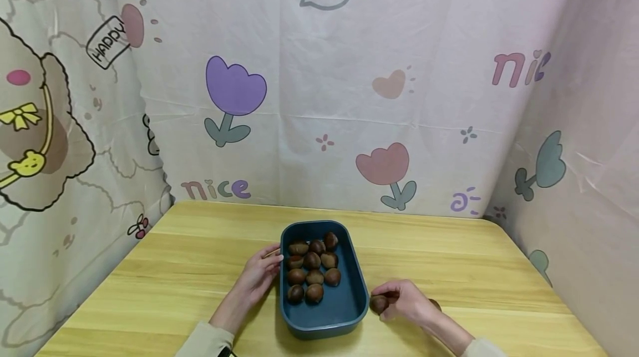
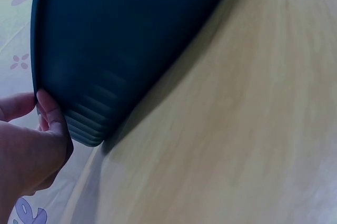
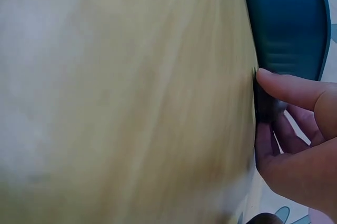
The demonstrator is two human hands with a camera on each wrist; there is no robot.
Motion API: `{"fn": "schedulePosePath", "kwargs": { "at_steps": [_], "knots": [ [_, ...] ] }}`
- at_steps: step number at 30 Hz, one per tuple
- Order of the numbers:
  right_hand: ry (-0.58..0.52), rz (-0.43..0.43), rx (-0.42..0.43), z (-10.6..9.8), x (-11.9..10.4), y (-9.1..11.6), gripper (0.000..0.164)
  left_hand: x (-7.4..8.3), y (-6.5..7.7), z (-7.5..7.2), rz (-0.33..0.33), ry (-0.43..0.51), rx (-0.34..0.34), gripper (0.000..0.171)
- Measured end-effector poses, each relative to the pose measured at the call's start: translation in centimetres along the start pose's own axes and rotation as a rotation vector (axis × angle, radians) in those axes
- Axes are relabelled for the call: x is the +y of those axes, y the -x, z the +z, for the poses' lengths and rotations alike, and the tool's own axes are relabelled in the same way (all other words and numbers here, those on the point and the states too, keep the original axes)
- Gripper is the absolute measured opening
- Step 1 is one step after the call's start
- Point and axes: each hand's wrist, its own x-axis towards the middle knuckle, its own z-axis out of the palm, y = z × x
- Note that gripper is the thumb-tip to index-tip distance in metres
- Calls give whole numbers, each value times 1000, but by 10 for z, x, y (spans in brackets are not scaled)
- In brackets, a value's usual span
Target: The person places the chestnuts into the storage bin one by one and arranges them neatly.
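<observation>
A deep, dark blue plastic bin [image 1: 326, 315] stands on the wooden table, with several brown chestnuts [image 1: 312, 260] lying in rows toward its left and far side. My left hand [image 1: 260, 274] grips the bin's left rim; in the left wrist view, thumb and finger [image 2: 50, 105] pinch the edge. To the right of the bin's near corner, my right hand [image 1: 405, 302] pinches a chestnut [image 1: 379, 304] between thumb and fingers, low over the tabletop. That chestnut [image 3: 268, 103] shows dark in the right wrist view. Another chestnut [image 1: 435, 304] peeks out behind the right wrist, mostly hidden.
The light wooden table [image 1: 199, 257] ends at a far edge against a printed cloth backdrop [image 1: 319, 80]. More cloth [image 1: 589, 179] hangs along the right side, and also on the left. The bin's walls rise between the two hands.
</observation>
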Motion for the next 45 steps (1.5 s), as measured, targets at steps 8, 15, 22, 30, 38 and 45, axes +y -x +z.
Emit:
{"fn": "schedulePosePath", "kwargs": {
  "at_steps": [8, 15, 22, 30, 38, 45],
  "knots": [
    [55, 19, 5, -1, 0, -4, 43, -1, 1, 0, 7, 12, 8, 32],
    [84, 24, 28, 1, -5, -3, 42, -2, 2, -1, 22, 4, -7, 32],
    [75, 16, 45, 1, -12, -4, 41, -3, 2, 0, 16, -6, 1, 32],
    [93, -2, 70, -1, -21, -8, 36, -1, 2, 1, 7, 5, 23, 31],
    [169, -35, 98, -9, -33, -12, 40, -1, 2, 1, 5, -3, 26, 33],
    [188, -31, 107, -15, -45, -17, 41, -1, 1, 1, 9, 1, 28, 32]
  ]
}}
